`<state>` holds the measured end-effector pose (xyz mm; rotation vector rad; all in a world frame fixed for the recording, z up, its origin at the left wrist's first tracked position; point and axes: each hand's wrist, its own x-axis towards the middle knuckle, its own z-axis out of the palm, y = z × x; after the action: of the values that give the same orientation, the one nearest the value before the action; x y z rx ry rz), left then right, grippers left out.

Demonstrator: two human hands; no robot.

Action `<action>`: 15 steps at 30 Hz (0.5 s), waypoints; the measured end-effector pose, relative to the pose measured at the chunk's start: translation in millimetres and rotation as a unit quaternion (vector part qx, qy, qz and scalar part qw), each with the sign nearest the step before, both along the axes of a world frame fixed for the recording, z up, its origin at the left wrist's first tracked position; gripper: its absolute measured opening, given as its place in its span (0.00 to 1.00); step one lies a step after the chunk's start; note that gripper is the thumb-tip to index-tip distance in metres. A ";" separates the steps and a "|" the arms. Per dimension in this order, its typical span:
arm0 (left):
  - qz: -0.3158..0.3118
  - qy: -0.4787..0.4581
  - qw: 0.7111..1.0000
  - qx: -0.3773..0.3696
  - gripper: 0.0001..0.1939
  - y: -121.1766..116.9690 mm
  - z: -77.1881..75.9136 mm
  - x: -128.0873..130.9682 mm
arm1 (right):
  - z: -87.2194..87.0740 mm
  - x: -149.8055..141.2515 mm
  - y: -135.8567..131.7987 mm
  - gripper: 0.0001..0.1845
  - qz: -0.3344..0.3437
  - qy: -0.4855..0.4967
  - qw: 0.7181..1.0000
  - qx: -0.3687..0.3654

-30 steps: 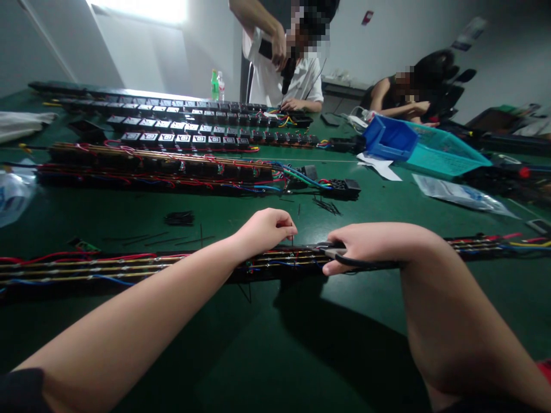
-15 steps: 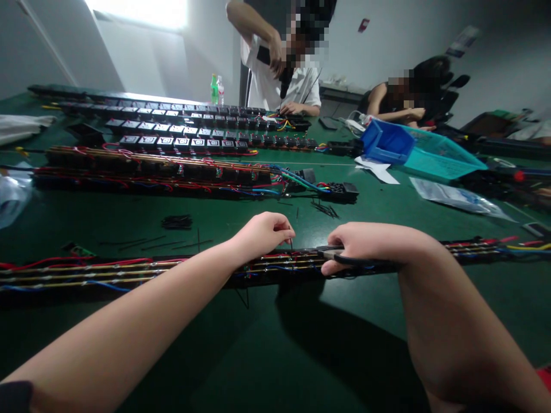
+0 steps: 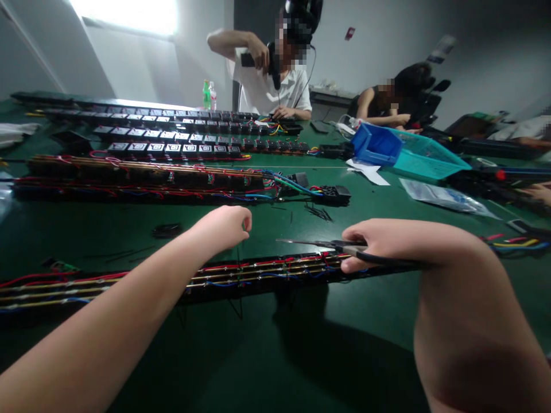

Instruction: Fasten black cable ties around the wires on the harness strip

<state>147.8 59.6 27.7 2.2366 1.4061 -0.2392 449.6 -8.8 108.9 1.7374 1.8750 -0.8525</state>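
Note:
A long black bar [image 3: 267, 275] with brass-coloured rods and red and blue wires crosses the table in front of me. Above it, my left hand [image 3: 230, 226] has its fingers curled together. A thin dark strip shows just below the fingertips; whether they pinch it I cannot tell. My right hand [image 3: 365, 244] grips black-handled scissors [image 3: 316, 244] over the bar. Their blades point left and look nearly closed, apart from the left hand. Thin black tails [image 3: 236, 310] stick out from the bar's near side.
Behind the bar lie small piles of thin black strips [image 3: 318, 213] and more wired bars [image 3: 142, 172]. A blue bin [image 3: 376, 143] and a turquoise basket [image 3: 430, 158] stand at back right, near a clear plastic bag [image 3: 443, 198]. Across the table, a person [image 3: 271, 86] holds a power driver.
My left hand has moved left, away from the scissors. My right hand has shifted slightly right, and the scissor blades now show more fully. The whole view has shifted a little.

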 end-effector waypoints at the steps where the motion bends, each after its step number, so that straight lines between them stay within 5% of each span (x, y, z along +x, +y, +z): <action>1: 0.003 0.036 0.999 0.001 0.20 5.3 3.2 -10.4 | 1.2 -0.8 -1.7 0.37 0.000 0.009 1.000 0.000; 8: 0.003 0.217 0.972 -0.085 0.21 27.9 12.2 -76.7 | 3.2 -2.9 -4.9 0.39 0.025 0.042 0.999 -0.015; 15: 0.009 0.272 0.957 -0.101 0.21 36.9 13.1 -100.0 | 0.9 -0.9 -2.1 0.41 0.009 0.034 0.999 -0.021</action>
<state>47.8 96.5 40.9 2.0684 1.5763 -1.0094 448.7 -10.9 109.8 1.6841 1.9005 -0.9483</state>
